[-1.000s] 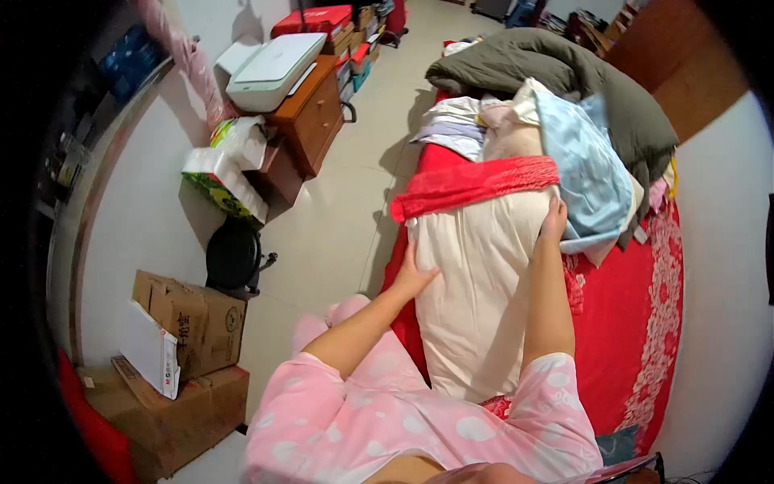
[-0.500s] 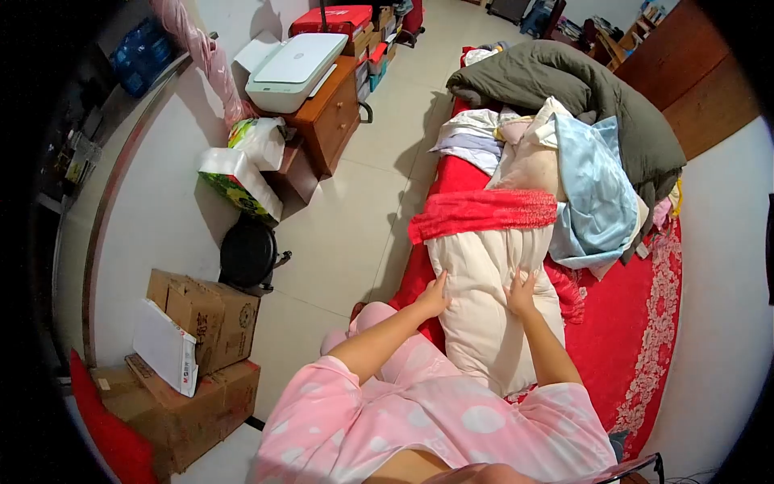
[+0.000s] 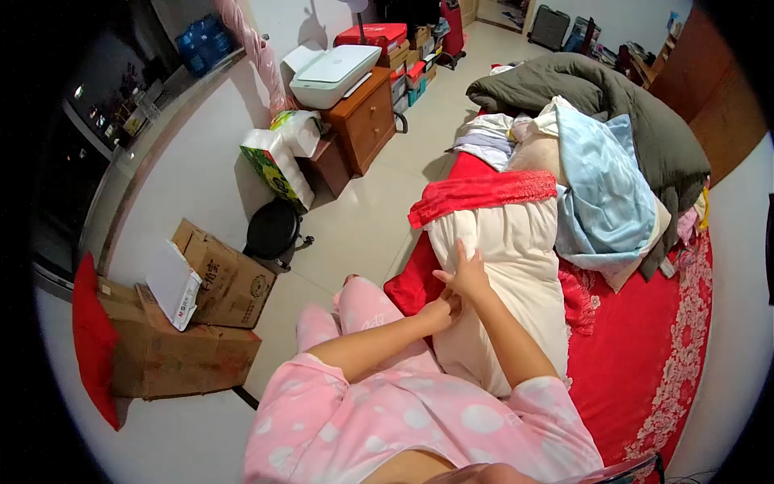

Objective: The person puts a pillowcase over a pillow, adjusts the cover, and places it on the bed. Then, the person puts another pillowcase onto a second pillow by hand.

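A plump cream pillow (image 3: 516, 282) lies lengthwise on the bed in front of me. A red pillowcase (image 3: 492, 194) with a lace-patterned end is bunched around its far end. My right hand (image 3: 470, 278) rests on the pillow's left part, index finger stretched toward the red cloth and thumb spread. Just below it, at the pillow's left edge, my left hand (image 3: 439, 313) has its fingers curled, close against the right hand. What those curled fingers hold, if anything, is hidden.
A red floral sheet (image 3: 621, 355) covers the bed. Beyond the pillow lie a light blue cloth (image 3: 605, 194) and a dark grey-green quilt (image 3: 645, 121). Cardboard boxes (image 3: 185, 347), a black round stool (image 3: 272, 228) and a wooden cabinet (image 3: 363, 113) with a printer (image 3: 334, 74) stand at left.
My right hand has moved left across the pillow to beside my left hand, which has dropped slightly nearer me. The view has shifted a little.
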A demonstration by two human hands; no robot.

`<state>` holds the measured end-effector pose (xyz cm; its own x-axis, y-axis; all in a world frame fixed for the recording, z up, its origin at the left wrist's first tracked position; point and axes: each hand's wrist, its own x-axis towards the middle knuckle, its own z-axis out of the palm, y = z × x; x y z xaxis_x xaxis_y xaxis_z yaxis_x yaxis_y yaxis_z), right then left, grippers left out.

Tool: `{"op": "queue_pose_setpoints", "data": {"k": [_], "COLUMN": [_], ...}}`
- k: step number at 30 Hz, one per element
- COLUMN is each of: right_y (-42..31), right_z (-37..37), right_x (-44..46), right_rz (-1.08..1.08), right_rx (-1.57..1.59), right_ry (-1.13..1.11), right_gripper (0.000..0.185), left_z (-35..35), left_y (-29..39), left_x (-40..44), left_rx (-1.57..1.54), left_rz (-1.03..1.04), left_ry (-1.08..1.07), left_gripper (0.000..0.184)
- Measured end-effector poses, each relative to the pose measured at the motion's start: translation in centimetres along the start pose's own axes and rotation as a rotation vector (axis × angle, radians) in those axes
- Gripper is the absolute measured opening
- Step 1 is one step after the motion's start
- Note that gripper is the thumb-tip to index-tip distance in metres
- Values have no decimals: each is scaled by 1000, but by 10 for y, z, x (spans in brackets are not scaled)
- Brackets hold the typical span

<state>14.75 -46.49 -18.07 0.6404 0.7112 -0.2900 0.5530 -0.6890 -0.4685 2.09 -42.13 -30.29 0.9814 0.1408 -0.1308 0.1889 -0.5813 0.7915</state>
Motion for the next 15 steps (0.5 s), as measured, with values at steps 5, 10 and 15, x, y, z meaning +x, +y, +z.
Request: {"op": "queue_pose_setpoints", "data": {"k": [5, 10, 15], "right_y": [22, 54, 68], "right_z": [33, 73, 47], "right_x": [24, 63, 70], "right_rz": [80, -57, -138], "right_rx": [-260, -251, -121], "right_ry": [0, 202, 218], "right_gripper": [107, 72, 54], "left_z": [-22, -44, -69], "left_y": [69, 60, 31], "left_x": [-2, -3, 0], "left_rx": [283, 76, -253], "left_rz": [-52, 68, 77], "left_ry": [-278, -220, 13], "left_gripper": [35, 27, 23]}}
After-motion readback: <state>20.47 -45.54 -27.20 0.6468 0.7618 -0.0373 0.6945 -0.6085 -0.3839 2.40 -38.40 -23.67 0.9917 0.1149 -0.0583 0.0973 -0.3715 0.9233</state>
